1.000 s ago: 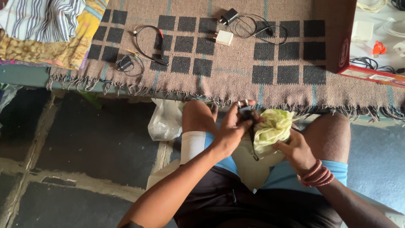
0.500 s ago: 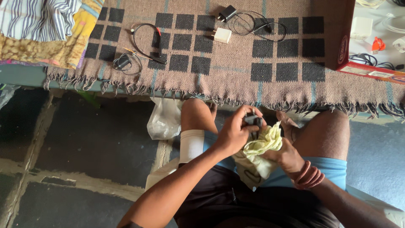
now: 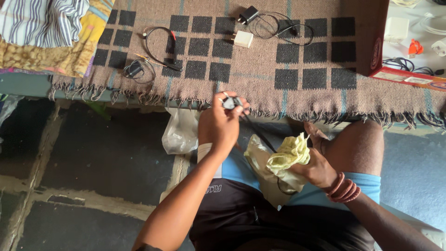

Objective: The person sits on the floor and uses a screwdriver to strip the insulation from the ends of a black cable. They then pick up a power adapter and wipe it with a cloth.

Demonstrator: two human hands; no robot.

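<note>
My left hand is raised near the fringed edge of the rug, pinching a small dark plug. Its black cable runs down and right into a pale yellow-green cloth. My right hand grips that bunched cloth over my lap, with red bangles on the wrist. The cable's lower end is hidden inside the cloth.
A brown rug with black squares covers the surface ahead. On it lie a white adapter, a black adapter with coiled wire, and earphone cables. A red-rimmed box of items sits at right; a plastic bag hangs below.
My left hand has lifted away from the cloth toward the rug edge, pulling the plug and cable out. My right hand stayed on the cloth in my lap.
</note>
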